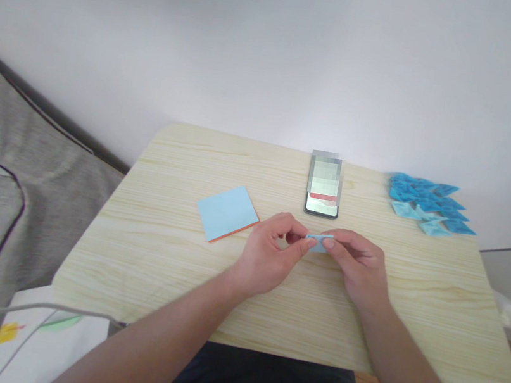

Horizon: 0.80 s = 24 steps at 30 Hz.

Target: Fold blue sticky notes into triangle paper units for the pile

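A small folded piece of light blue paper (317, 244) is held between both hands above the middle of the table. My left hand (274, 249) pinches its left end between thumb and fingers. On the other end, my right hand (360, 262) presses its thumb against the near face, with its fingers behind. The fingertips cover part of the paper, so its full folded shape is hidden. To the left of my left hand lies a stack of light blue paper sheets (227, 213) with an orange edge showing beneath.
Beyond my hands, a smartphone (322, 205) lies with its screen lit. Several folded blue paper pieces (420, 197) are grouped in rows at the far right of the wood-grain table (154, 253). A white wall (275, 60) stands behind. A cable (50, 308) runs past the left front edge.
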Motion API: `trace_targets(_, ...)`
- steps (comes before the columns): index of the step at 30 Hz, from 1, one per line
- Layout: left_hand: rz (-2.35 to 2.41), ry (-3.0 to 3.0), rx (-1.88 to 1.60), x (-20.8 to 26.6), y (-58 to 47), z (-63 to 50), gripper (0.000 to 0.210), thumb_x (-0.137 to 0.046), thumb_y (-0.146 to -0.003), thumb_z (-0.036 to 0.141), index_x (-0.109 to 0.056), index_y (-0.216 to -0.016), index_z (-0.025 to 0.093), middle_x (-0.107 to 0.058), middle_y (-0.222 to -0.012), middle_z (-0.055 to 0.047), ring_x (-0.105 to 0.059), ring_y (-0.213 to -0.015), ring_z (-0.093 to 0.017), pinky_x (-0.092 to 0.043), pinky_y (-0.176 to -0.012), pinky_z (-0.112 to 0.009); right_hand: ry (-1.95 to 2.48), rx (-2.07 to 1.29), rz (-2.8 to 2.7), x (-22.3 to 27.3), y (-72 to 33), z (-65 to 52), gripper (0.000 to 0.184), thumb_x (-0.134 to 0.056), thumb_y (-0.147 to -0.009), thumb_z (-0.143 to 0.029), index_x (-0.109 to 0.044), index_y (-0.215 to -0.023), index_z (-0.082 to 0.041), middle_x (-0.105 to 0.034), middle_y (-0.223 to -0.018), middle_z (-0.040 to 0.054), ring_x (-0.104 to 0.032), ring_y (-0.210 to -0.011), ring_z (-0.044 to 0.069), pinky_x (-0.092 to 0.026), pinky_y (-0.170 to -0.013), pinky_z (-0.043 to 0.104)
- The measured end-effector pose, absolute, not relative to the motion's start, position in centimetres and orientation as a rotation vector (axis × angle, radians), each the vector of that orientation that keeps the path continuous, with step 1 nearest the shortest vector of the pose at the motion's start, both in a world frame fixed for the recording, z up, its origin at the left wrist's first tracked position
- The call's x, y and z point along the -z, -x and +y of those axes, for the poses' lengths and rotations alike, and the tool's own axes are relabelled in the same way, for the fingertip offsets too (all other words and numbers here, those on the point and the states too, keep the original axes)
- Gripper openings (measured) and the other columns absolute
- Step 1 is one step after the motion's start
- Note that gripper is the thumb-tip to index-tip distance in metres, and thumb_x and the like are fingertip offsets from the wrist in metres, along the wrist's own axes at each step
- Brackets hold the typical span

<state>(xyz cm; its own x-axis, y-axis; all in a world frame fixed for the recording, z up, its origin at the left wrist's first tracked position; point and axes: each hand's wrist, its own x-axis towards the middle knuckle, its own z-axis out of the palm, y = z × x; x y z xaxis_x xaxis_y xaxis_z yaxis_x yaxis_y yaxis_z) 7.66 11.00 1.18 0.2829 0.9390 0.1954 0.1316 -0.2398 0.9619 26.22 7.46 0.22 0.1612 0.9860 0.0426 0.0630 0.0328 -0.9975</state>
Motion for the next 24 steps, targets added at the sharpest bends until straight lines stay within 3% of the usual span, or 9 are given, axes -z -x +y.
trace_targets(18, 0.97, -1.568, -0.943, -1.7, -7.3, 11.3, 0.022, -0.073, -0.087, 0.034, -0.067, -0.076, 0.017, -0.064, -0.074, 0.0, -0.054, -0.073, -0.013, -0.041, -0.069, -0.028, 1.32, -1.078, -1.091, 0.0, -26.5, 7.5, 0.01, -0.083, -0.079, -0.033, -0.08, -0.085, -0.025, -0.076, -0.083, 0.0019, -0.066, -0.075, 0.016, -0.053, -0.07, 0.03)
trace_targets(24, 0.948, -1.716, -0.895, -1.4, -7.4, 11.5, 0.027, -0.064, -0.094, 0.033, -0.06, -0.072, 0.017, -0.06, -0.074, 0.0, -0.054, -0.076, -0.014, -0.041, -0.072, -0.028, 1.303, -1.137, -0.971, 1.1, -27.1, 7.7, 0.013, -0.084, -0.078, -0.033, -0.078, -0.086, -0.025, -0.074, -0.079, 0.0007, -0.063, -0.07, 0.016, -0.05, -0.066, 0.03)
